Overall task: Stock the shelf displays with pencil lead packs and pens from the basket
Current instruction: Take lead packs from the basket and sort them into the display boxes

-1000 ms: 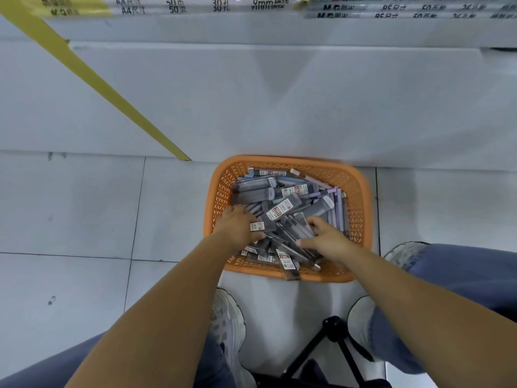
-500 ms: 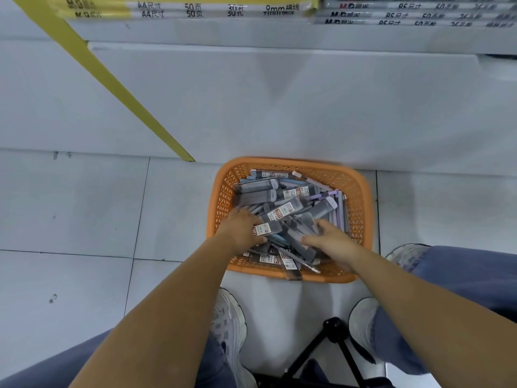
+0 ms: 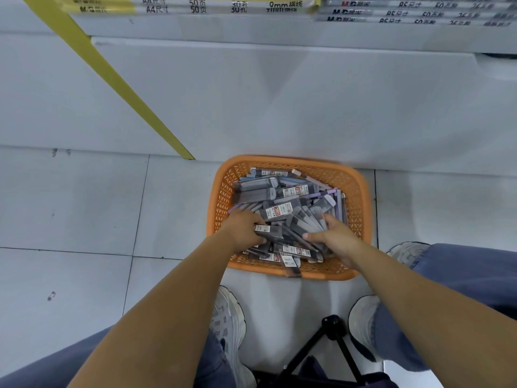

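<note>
Both hands have shifted deeper into the orange basket (image 3: pixel 359 197) — left hand (image 3: pixel 242 229) clutching a lead pack (image 3: pixel 267 230), right hand (image 3: pixel 335 238) curled round several packs.

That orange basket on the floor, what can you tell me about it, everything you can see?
The orange basket looks like plastic, rectangular with rounded corners, its walls a lattice of small holes. It sits upright on the pale tiled floor, its far side close to the shelf's white base. It is heaped with grey pencil lead packs and some pens. The left hand and right hand reach into it.
</note>
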{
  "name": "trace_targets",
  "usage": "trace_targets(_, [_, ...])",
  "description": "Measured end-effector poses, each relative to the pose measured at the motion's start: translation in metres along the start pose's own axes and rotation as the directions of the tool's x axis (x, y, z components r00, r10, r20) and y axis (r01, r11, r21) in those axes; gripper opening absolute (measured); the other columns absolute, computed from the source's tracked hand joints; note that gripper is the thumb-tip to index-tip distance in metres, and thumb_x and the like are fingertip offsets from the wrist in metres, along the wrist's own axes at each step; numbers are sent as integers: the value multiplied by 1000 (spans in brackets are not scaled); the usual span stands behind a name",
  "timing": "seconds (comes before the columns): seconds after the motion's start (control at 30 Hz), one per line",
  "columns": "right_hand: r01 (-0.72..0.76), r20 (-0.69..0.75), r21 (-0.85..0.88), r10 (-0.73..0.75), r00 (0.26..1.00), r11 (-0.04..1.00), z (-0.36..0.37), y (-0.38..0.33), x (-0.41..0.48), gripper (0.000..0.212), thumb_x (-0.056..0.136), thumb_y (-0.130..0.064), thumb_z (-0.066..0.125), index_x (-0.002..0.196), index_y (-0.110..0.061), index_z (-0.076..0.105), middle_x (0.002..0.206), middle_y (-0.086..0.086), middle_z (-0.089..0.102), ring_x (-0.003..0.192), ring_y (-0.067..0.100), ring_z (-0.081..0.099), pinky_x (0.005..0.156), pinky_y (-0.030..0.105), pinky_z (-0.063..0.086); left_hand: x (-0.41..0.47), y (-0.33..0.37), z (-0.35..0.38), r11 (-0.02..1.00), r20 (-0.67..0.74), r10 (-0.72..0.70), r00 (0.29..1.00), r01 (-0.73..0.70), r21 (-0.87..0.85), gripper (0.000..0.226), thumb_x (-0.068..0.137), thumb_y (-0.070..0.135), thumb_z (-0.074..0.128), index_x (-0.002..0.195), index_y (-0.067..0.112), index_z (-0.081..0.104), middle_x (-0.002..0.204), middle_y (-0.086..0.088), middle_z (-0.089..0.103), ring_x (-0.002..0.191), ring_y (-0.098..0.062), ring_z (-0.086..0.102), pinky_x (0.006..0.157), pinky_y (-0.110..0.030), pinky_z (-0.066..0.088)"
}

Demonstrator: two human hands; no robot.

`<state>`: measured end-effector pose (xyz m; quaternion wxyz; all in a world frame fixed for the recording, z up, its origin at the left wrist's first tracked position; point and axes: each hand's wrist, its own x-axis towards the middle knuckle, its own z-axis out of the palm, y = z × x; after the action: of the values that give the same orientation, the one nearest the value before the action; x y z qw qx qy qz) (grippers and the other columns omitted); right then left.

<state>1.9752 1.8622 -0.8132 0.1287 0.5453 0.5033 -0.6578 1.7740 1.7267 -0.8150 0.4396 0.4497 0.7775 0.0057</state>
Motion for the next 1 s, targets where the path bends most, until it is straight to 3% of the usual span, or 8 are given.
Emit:
trace_targets(0.1, [27, -32, 35, -26, 999, 999, -1, -1, -3, 39, 83, -13, 75, 106, -36, 53, 92, -9, 72, 74, 8, 69, 51, 20, 49, -1, 0, 2, 1000, -44, -4, 999, 4, -2, 29, 92, 39, 68, 118, 27, 68, 129, 0, 63, 132, -25, 46, 111, -40, 36])
trace_targets(0.23, [86, -64, -3, -86, 994, 996, -5, -11, -11, 25, 85, -16, 72, 102, -28, 60, 91, -3, 75, 80, 19, 73, 69, 39, 61, -13, -3, -3, 999, -104, 4, 995, -8, -34, 17, 100, 37, 56, 101, 24, 66, 99, 2, 66, 100, -18, 55, 88, -35, 45])
trace_targets(0.37, [199, -78, 27, -196, 977, 980, -2, -40, -27, 29, 84, -20, 73, 110, -26, 63, 99, 1, 73, 89, 21, 69, 77, 39, 56, -33, -1, -14, 916, -174, -88, 981, 11, -400, 16, 102, 23, 54, 86, 28, 57, 83, 7, 66, 85, -21, 65, 69, -28, 47])
trace_targets(0.53, [376, -62, 115, -371, 927, 919, 12, -90, -65, 45, 77, -21, 80, 119, -26, 62, 103, -1, 73, 93, 21, 70, 83, 46, 56, -63, 38, -44, 348, -152, -82, 985, -115, -931, 19, 104, 15, 50, 112, 19, 66, 96, -4, 79, 90, -21, 75, 81, -40, 62])
trace_targets(0.63, [529, -123, 130, -516, 848, 839, 24, -119, -97, 42, 77, -21, 81, 111, -30, 57, 98, -8, 73, 83, 6, 71, 64, 21, 54, -81, 72, -71, 113, -214, -38, 976, -208, -971, 22, 98, 8, 55, 113, 12, 70, 91, -7, 74, 79, -16, 69, 85, -38, 56])
trace_targets(0.8, [689, -128, 160, -677, 725, 707, 40, -157, -156, 22, 94, -23, 62, 109, -33, 48, 108, -4, 68, 85, 4, 69, 64, 20, 53, -130, 112, -112, -168, -345, 56, 937, -332, -928, 31, 94, 9, 61, 125, 4, 64, 114, -20, 71, 101, -32, 68, 97, -49, 49])
trace_targets(0.9, [702, -87, 196, -701, 708, 685, 41, -173, -183, 13, 99, -21, 53, 110, -28, 50, 107, 2, 69, 86, 9, 71, 63, 25, 56, -155, 129, -132, -189, -404, 129, 906, -377, -907, 42, 96, 17, 57, 138, 8, 52, 129, -20, 67, 118, -35, 65, 100, -50, 53])
trace_targets(1.0, [763, -59, 137, -763, 643, 632, 36, -193, -219, 14, 101, -24, 48, 107, -36, 54, 103, -9, 69, 90, 8, 70, 62, 20, 54, -179, 145, -152, -36, -465, 159, 871, -465, -884, 45, 97, 29, 59, 139, 19, 47, 126, -16, 69, 112, -34, 69, 91, -55, 57])
